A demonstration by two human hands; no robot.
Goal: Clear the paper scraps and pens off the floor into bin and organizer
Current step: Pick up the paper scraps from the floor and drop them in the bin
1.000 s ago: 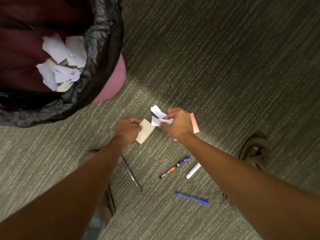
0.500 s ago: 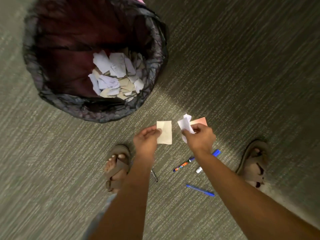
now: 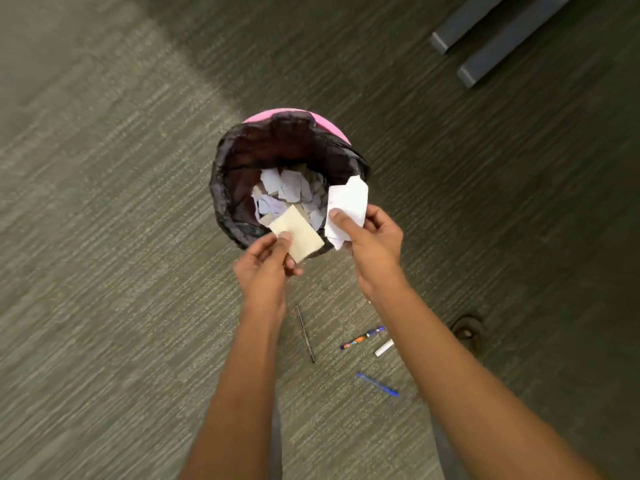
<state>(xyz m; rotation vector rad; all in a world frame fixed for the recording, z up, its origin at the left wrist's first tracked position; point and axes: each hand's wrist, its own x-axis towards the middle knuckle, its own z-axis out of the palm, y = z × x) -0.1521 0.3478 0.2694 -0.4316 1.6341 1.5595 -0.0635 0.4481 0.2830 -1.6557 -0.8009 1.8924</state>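
A pink bin (image 3: 332, 128) lined with a black bag stands on the carpet, with several paper scraps (image 3: 287, 192) inside. My left hand (image 3: 266, 268) pinches a cream paper scrap (image 3: 301, 237) over the bin's near rim. My right hand (image 3: 374, 244) grips white paper scraps (image 3: 348, 202) above the bin's right rim. On the floor behind my hands lie a black pen (image 3: 304, 332), a blue-and-orange pen (image 3: 363, 338), a white marker (image 3: 384, 348) and a blue pen (image 3: 377, 384).
Grey striped carpet runs all round. Two dark furniture bars (image 3: 498, 39) lie at the top right. A sandal (image 3: 467, 329) shows beside my right forearm. No organizer is in view.
Both hands have lifted from the floor with their scraps and now hang over the bin's rim. The view has risen, so the bin looks smaller and the pens lie lower.
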